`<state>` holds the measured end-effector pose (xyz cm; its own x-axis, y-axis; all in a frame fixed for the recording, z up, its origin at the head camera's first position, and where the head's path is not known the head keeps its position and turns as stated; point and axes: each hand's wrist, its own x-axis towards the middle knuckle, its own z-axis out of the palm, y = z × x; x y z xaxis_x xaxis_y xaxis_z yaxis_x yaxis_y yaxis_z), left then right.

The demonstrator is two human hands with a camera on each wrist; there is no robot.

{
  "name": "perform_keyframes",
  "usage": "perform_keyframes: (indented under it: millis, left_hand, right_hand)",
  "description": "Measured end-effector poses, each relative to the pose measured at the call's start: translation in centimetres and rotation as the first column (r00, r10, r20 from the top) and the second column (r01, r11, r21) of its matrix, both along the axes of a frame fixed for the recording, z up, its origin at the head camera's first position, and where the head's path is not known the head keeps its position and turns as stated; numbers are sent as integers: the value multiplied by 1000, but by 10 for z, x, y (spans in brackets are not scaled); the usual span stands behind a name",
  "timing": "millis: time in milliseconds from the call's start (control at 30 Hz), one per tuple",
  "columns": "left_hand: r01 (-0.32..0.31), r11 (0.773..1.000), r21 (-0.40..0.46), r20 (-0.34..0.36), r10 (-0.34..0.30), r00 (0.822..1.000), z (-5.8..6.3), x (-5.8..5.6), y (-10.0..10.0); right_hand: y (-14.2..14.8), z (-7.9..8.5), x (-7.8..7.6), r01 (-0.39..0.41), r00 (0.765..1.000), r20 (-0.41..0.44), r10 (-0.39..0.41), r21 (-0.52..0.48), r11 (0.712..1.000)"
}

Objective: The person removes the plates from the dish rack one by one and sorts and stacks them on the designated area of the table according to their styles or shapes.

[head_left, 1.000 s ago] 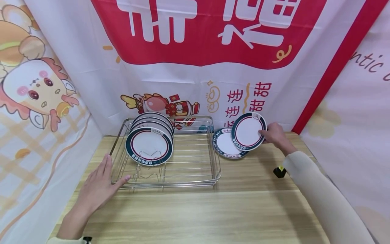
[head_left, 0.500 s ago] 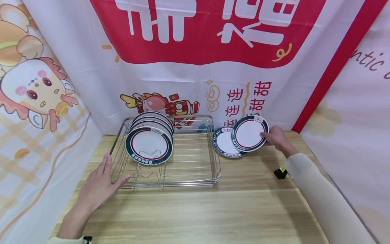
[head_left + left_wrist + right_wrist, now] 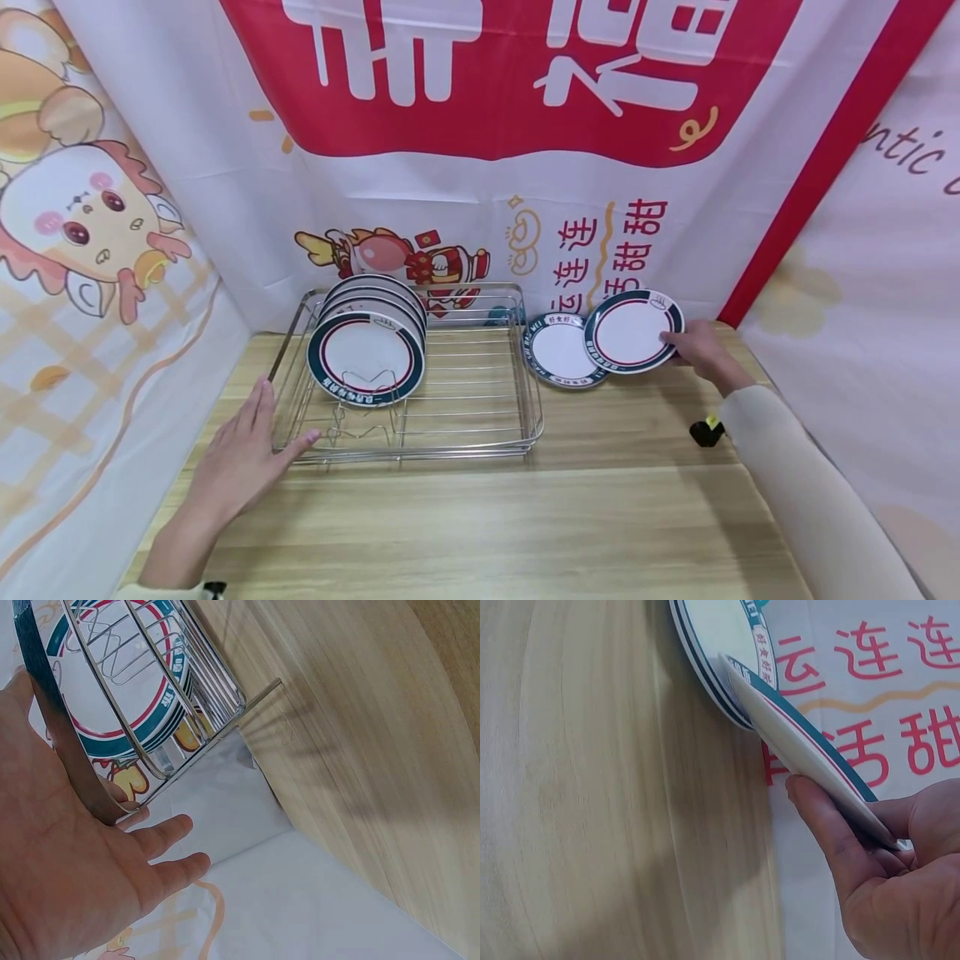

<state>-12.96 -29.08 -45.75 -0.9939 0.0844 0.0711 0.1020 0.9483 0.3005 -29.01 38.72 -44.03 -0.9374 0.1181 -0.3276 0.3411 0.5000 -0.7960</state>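
With the right hand, pinches the edge of a round white plate with dark-green rim between thumb and fingers; holds it tilted, partly overlapping in view the matching stacked plates on the pale wood-grain table. With the left hand, fingers extended and spread, only touches the silver metal wire rack.

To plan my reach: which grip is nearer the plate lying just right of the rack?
Right. The right grip pinches another plate, just right of the lying plate; the left grip is farther, at the opposite, left side of the rack.
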Motion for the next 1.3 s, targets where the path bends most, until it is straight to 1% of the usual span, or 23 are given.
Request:
perform_keyframes:
  millis: [200, 333, 567, 700, 867, 1000, 1233, 1300]
  left_hand:
    - [2, 1000, 0, 1, -2, 1000, 1, 1, 0]
    - [4, 1000, 0, 0, -4, 1000, 2, 1, 1]
    - [4, 1000, 4, -1, -4, 1000, 2, 2, 1]
    - [6, 1000, 7, -11, -6, 1000, 3, 1, 1]
    - [4, 1000, 4, -13, -4, 1000, 3, 1, 2]
    - [3, 1000, -1, -10, -3, 1000, 3, 2, 2]
    - [4, 1000, -2, -12, -4, 1000, 2, 1, 2]
    - [5, 1000, -4, -12, -5, 1000, 2, 1, 2]
  right_hand:
    - [8, -2, 4, 21, 999, -27, -23, -70, 997]
    - [12, -4, 7, 42, 999, -22, -45, -109, 993]
    - [25, -8, 9, 87, 996, -14, -92, -204, 975]
    - [32, -12, 13, 102, 994, -22, -111, -237, 966]
    - [42, -17, 16, 117, 993, 11, -119, -266, 957]
    - [53, -22, 18, 153, 988, 63, -140, -304, 940]
    - [65, -30, 22, 195, 981, 108, -163, -448, 873]
    - [68, -31, 24, 201, 979, 119, -164, -458, 866]
